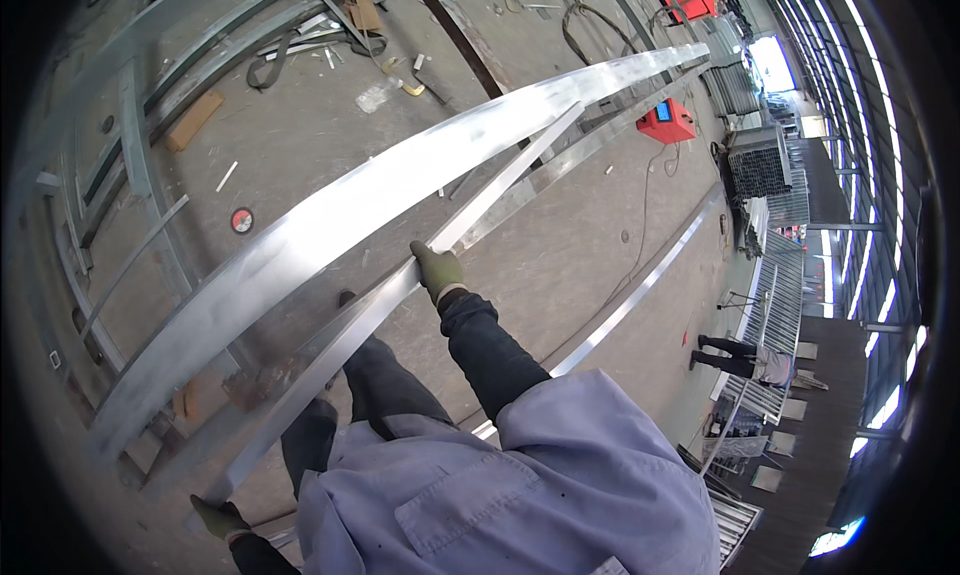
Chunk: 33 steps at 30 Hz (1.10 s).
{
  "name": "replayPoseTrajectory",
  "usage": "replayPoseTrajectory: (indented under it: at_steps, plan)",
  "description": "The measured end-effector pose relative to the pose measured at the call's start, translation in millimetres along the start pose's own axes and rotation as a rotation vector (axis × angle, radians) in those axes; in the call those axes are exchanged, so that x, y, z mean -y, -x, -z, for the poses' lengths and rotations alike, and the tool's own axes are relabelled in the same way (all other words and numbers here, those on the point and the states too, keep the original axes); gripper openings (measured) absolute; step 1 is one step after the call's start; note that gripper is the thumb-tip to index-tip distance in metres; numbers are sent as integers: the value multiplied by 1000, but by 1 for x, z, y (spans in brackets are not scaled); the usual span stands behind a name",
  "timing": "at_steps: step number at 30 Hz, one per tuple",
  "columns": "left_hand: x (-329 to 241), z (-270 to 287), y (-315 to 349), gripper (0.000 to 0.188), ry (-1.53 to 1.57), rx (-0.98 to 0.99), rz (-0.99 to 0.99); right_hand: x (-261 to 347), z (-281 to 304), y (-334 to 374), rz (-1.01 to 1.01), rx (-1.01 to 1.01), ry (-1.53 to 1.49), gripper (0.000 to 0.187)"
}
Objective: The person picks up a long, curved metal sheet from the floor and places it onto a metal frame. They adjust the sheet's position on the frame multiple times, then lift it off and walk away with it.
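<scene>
A long, slim silver metal bar runs slantwise in front of me, and both of my gloved hands are on it. My right hand, in an olive-green glove, is closed around it near the middle. At the near lower-left end, my left hand grips it too, its fingers partly hidden. Just beyond lies a wide, shiny metal beam, roughly alongside the bar; the bar's far end overlaps its edge, and I cannot tell whether they touch.
Steel framing stands at the left, with a brown block by it. A red-and-black disc and scraps lie on the floor. A red box with a cable sits far right, past a metal strip. A person stands by racks.
</scene>
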<state>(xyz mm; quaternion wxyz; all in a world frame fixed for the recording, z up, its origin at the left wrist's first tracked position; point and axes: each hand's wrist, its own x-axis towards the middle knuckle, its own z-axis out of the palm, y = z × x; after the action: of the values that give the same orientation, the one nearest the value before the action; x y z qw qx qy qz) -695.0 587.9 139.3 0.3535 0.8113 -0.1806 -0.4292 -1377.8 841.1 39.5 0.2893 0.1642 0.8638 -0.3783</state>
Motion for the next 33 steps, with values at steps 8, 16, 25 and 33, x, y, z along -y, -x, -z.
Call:
replayPoseTrajectory:
  at_steps: [8, 16, 25, 33]
  plan:
    - [32, -136, -15, 59, -132, -7, 37, 0, -17, -144, 72, -167, 279, 69]
    - [33, -199, -56, 70, -259, 45, 85, 57, -32, -128, -105, -117, 197, 76]
    - [46, -206, -103, 66, -1062, 359, -385, 24, -54, -185, 152, -56, 913, 61]
    - [35, -262, -96, 66, -498, -34, 82, 22, -44, -184, -182, 113, 263, 56]
